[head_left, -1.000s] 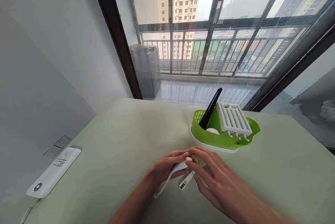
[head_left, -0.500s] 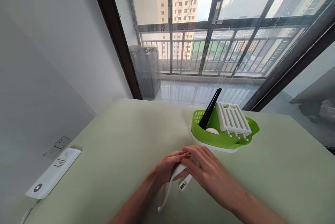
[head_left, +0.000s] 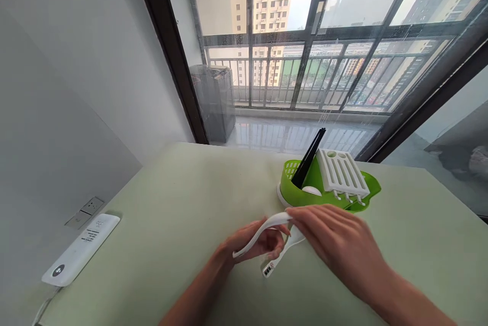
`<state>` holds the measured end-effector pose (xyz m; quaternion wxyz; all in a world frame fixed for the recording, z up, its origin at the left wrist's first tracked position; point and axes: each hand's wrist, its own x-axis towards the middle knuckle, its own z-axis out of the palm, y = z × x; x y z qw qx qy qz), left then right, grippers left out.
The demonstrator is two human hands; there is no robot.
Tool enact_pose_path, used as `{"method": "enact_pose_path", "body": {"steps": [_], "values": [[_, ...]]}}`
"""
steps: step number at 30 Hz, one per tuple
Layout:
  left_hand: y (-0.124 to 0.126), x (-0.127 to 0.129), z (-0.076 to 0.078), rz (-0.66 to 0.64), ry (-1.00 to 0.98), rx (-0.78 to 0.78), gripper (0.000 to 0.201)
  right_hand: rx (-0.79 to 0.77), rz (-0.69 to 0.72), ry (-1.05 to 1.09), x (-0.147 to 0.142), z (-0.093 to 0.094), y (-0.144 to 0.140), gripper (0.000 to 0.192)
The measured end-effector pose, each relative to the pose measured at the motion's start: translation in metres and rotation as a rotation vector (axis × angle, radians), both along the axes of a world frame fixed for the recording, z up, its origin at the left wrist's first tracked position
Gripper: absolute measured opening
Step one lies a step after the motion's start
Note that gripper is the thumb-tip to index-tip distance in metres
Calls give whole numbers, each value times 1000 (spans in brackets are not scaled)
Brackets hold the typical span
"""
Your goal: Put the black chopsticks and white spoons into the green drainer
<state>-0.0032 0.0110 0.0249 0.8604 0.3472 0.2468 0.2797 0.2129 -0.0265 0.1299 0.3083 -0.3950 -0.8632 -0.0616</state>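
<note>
My right hand (head_left: 339, 244) is closed on the upper end of a curved white utensil (head_left: 259, 233), whose far end is hidden by the fingers. Its thin, bowed strip arches down to the left, in front of my left palm. My left hand (head_left: 263, 242) is beside it with curled fingers and a gap between thumb and fingertips; whether it touches the strip is unclear. Below and between the hands is a white spoon-like piece (head_left: 284, 252) with a black-and-red printed label on its handle end. My right hand partly covers its wider end.
Behind the hands stands a green basket rack (head_left: 316, 199) on a white base, holding a black stick bundle (head_left: 308, 159), a white rounded piece (head_left: 311, 190) and a slotted white holder with hooks (head_left: 343, 171). A white power strip (head_left: 82, 249) lies at the left by the wall.
My right hand has moved right and up, lifting the curved utensil's lower end and tilting it flatter. My left hand's fingers have loosened. The labelled piece stays almost in place.
</note>
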Motion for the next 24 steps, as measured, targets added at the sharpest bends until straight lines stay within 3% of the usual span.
{"method": "enact_pose_path", "body": {"steps": [2,5,10,13,17,20,24], "values": [[3,-6,-1,-149,-119,0,44,46,-98,13,10,10,1,18],[6,-11,-6,-193,-233,-8,50,70,-168,-21,21,16,2,21],[11,-6,-10,-10,-176,-54,50,105,-284,-73,39,32,5,32],[15,-2,-10,154,-150,-77,43,142,-451,-32,50,56,13,43],[19,-1,-12,280,-161,-103,39,159,-646,-114,63,88,32,54],[20,-1,-14,320,-148,-120,40,139,-689,-287,66,96,49,46],[21,0,-16,334,-137,-118,37,12,-683,-520,51,91,69,27]]}}
